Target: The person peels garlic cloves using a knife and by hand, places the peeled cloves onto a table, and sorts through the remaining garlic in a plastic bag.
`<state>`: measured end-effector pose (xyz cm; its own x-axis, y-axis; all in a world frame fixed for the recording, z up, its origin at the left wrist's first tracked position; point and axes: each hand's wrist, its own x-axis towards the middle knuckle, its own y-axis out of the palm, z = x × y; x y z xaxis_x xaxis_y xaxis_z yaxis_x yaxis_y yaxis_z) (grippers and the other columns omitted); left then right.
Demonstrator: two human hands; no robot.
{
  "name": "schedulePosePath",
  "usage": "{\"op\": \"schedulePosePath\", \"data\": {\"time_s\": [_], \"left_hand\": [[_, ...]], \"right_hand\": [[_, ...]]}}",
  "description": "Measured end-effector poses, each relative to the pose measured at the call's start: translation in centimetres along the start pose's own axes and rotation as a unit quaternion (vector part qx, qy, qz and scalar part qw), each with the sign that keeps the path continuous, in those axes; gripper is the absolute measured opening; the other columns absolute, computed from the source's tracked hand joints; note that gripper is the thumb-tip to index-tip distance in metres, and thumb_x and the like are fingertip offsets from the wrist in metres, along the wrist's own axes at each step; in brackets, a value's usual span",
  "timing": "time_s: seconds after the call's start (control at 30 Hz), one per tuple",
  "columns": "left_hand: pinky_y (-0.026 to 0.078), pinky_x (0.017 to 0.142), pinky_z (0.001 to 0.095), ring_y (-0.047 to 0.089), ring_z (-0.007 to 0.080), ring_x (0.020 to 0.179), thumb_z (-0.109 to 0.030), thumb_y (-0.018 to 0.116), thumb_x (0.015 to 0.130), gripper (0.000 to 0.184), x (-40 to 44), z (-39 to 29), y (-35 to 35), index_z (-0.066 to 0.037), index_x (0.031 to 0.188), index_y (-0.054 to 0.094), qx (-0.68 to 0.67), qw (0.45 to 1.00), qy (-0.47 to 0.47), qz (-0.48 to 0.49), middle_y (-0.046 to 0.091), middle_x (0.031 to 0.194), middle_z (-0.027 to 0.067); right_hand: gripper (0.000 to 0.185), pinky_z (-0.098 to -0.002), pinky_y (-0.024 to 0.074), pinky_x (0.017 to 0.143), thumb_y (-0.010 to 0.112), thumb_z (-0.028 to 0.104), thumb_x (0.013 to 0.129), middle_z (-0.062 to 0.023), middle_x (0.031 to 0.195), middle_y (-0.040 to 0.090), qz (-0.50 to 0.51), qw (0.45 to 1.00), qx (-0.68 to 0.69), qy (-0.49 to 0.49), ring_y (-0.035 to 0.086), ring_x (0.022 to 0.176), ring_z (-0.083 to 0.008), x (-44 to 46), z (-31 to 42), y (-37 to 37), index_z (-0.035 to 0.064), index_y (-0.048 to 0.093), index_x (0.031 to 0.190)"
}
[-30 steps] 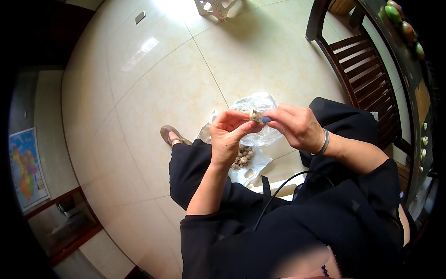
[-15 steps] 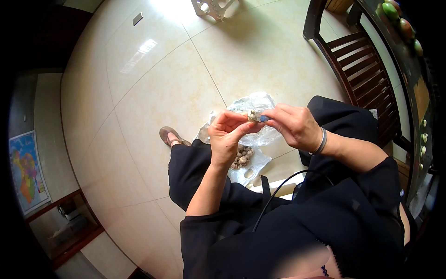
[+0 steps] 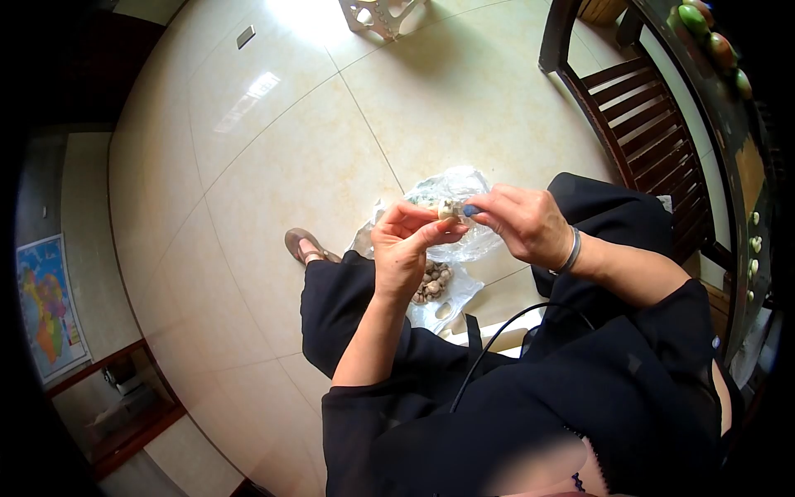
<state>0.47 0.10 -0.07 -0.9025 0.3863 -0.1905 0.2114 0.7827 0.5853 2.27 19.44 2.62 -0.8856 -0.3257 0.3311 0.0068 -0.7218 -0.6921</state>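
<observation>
My left hand (image 3: 403,248) pinches a small off-white piece with darker spots (image 3: 447,209) between thumb and fingertips; I cannot make out its kind. From the right, my right hand (image 3: 523,222) grips a small tool with a blue handle (image 3: 470,210), its tip against or very near the pale piece. Most of that tool is hidden by my fingers. Below the hands, a crumpled clear plastic bag (image 3: 470,246) lies on the floor. Closer to me, brown roundish lumps (image 3: 432,282) are heaped on a white plastic bag (image 3: 451,308), partly covered by my left hand and wrist.
A dark slatted wooden chair (image 3: 638,116) stands at the right, beside a table edge with several green-red fruits (image 3: 696,21) and small pale pieces (image 3: 755,245). A white plastic stool (image 3: 381,16) is ahead. A small flat rectangular object (image 3: 246,36) lies on the tiled floor.
The pale piece has turned slightly and shifted a little left and down in my left fingers. My right hand stays almost in place with the blue-handled tool.
</observation>
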Motion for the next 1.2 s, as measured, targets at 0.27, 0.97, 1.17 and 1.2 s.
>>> {"op": "schedulePosePath", "data": {"time_s": [0.27,0.97,1.17,1.2], "left_hand": [[0.054,0.070,0.0389,0.063,0.0292,0.078,0.002,0.060,0.077,0.011,-0.7,0.7,-0.6,0.004,0.085,0.051,-0.017,0.999,-0.031,-0.010,0.062,0.084,0.0197],[0.054,0.070,0.0356,0.064,0.0248,0.076,0.003,0.058,0.078,0.010,-1.2,1.2,0.0,0.004,0.085,0.051,0.054,0.997,0.003,-0.047,0.062,0.083,0.0175],[0.054,0.071,0.0362,0.064,0.0261,0.077,0.003,0.058,0.078,0.010,-1.0,1.0,-0.3,0.004,0.085,0.051,0.040,0.998,-0.009,-0.047,0.062,0.084,0.0184],[0.054,0.071,0.0362,0.064,0.0261,0.077,0.003,0.058,0.078,0.010,-1.0,1.0,-0.4,0.004,0.085,0.051,0.040,0.998,-0.010,-0.048,0.062,0.084,0.0184]], "right_hand": [[0.022,-0.0330,0.0460,0.051,0.056,0.014,0.081,-0.0091,0.073,0.055,0.025,1.000,0.017,-0.002,0.057,0.060,-0.0260,-0.9,-0.6,1.1,0.0068,0.056,0.101],[0.042,-0.0321,0.0466,0.060,0.054,-0.004,0.076,-0.0131,0.078,0.057,0.053,0.990,0.118,0.055,0.057,0.067,-0.0281,-0.6,0.2,1.7,0.0078,0.053,0.115],[0.032,-0.0242,0.0451,0.058,0.050,0.003,0.084,-0.0057,0.071,0.059,0.090,0.912,0.345,0.203,0.055,0.064,-0.0103,-0.5,-0.1,1.8,0.0098,0.054,0.115],[0.032,-0.0242,0.0451,0.058,0.050,0.003,0.084,-0.0057,0.071,0.059,0.090,0.911,0.346,0.203,0.055,0.064,-0.0103,-0.6,-0.2,2.0,0.0098,0.054,0.115]]}}
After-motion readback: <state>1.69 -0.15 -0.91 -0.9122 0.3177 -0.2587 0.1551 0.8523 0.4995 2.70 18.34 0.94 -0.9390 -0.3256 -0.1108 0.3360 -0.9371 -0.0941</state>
